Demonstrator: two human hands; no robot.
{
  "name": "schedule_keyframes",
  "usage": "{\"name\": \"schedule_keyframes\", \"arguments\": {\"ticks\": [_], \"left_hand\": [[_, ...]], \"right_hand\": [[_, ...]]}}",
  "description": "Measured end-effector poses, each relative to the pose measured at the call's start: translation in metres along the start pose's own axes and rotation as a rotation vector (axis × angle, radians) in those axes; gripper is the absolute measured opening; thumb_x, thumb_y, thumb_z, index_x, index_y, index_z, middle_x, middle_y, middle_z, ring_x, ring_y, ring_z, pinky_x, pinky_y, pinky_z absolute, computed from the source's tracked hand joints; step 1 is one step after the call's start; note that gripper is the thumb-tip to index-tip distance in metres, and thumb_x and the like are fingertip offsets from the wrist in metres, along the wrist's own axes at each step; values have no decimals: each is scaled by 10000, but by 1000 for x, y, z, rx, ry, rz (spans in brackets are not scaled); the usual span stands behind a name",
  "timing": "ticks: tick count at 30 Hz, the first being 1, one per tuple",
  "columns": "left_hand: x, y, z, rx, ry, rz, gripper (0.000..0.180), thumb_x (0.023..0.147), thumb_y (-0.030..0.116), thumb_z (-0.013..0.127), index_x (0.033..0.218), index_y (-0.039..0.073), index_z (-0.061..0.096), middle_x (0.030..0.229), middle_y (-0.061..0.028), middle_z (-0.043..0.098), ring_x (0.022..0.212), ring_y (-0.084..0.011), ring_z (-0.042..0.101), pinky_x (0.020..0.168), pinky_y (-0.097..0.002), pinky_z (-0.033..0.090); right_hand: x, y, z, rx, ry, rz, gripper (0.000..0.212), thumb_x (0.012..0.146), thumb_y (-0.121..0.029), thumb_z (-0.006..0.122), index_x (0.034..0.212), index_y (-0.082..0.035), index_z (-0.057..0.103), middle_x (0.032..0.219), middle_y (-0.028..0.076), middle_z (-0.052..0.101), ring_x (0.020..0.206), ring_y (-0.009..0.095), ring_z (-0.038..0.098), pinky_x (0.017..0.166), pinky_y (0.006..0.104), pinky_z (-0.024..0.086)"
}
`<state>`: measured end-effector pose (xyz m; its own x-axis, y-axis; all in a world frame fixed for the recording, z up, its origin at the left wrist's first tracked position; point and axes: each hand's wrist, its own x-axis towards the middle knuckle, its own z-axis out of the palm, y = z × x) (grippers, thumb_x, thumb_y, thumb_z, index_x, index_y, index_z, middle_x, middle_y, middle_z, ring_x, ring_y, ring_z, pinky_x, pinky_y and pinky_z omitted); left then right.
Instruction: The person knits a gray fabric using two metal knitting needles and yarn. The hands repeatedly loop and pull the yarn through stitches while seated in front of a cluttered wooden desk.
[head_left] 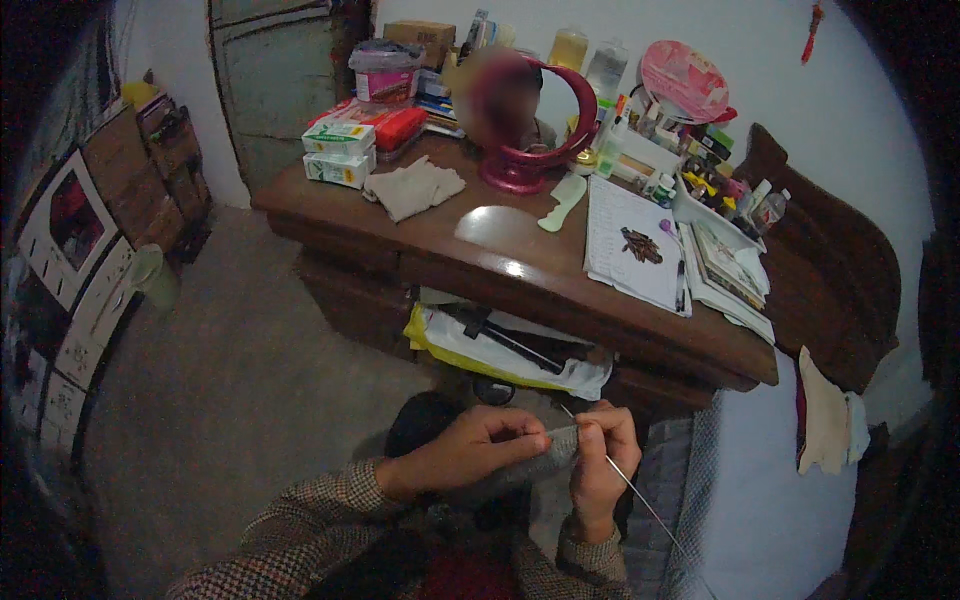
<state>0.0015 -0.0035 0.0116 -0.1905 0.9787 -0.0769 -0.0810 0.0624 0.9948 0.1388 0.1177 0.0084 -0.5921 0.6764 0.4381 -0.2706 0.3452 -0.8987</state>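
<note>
Low in front of me, my left hand (485,447) pinches the edge of a grey knitted piece (552,453) between thumb and fingers. My right hand (603,460) is closed around a thin metal knitting needle (645,502) at the other end of the knitting. The needle's long shaft slants down to the right, past the bed's edge. A short needle tip (567,411) sticks up between the two hands. Whether it belongs to the same needle, I cannot tell. The lower part of the knitting hangs in shadow under my left hand.
Ahead stands a brown wooden dresser (420,245) with a magenta-framed mirror (515,172), a notebook (620,205), a pale green comb (563,203) and a folded cloth (415,188). Its open drawer holds a white and yellow bag (440,335). A bed (770,480) lies right, a bin (153,277) left.
</note>
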Motion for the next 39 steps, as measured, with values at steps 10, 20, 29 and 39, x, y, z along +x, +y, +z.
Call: {"name": "schedule_keyframes", "arguments": {"ticks": [10, 20, 29, 39], "left_hand": [[8, -1, 13, -207, 328, 185, 246, 865, 168, 683, 1031, -12, 658, 949, -36, 665, 858, -79, 590, 771, -234, 479], [4, 14, 9, -274, 336, 82, 221, 884, 145, 655, 1036, -15, 657, 958, -49, 669, 890, -94, 600, 811, -241, 487], [4, 14, 11, -148, 223, 74, 189, 876, 123, 658, 1009, -11, 663, 935, -41, 671, 853, -83, 600, 778, -232, 490], [5, 9, 8, -178, 279, 141, 214, 876, 157, 663, 997, -21, 667, 931, -40, 673, 848, -84, 594, 782, -242, 483]], "right_hand": [[12, -10, 16, -146, -108, -30, 125, 901, -127, 565, 955, -17, 588, 887, 70, 545, 813, 124, 497, 763, 313, 416], [20, -16, -5, -666, -206, -560, 239, 803, -234, 698, 873, -43, 573, 827, 99, 571, 743, 261, 507, 681, 355, 384], [38, -34, -1, -441, -458, -223, 503, 650, -361, 832, 936, -36, 576, 947, 129, 584, 857, 333, 555, 761, 418, 457], [41, -30, -9, -705, -435, -476, 601, 570, -464, 829, 920, -45, 578, 877, 93, 589, 804, 282, 526, 747, 376, 419]]}}
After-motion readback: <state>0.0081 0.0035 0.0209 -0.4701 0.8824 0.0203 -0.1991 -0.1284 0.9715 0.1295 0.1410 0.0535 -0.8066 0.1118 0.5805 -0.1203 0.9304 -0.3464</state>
